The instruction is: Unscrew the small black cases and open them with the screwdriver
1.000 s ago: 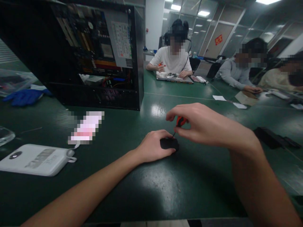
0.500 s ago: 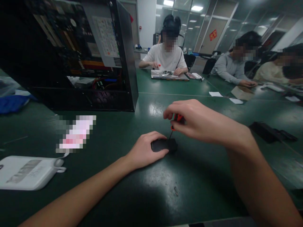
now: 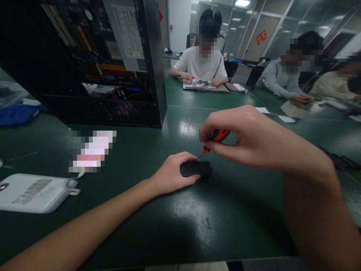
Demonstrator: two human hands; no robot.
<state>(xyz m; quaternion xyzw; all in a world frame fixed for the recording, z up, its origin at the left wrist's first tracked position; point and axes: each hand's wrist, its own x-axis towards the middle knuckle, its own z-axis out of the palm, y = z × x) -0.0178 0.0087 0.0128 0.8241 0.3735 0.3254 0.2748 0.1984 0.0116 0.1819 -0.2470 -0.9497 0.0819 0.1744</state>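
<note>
A small black device lies on the green table, gripped along its two long sides by the thumb and fingers of my left hand. Above and to the right, my right hand is closed on a red and black screwdriver. The screwdriver leans, its thin shaft running down and left to the far side of the black device, near my left fingertips. Whether the tip touches the device is too small to tell.
An open black computer case stands at the back left. A white power bank and a blurred pink object lie at the left. Across the green table, a person in white handles a flat panel.
The screwdriver is tilted further, its handle leaning more to the right. My right hand and forearm have shifted up and right. My left hand still holds the device; the camera view has shifted slightly.
</note>
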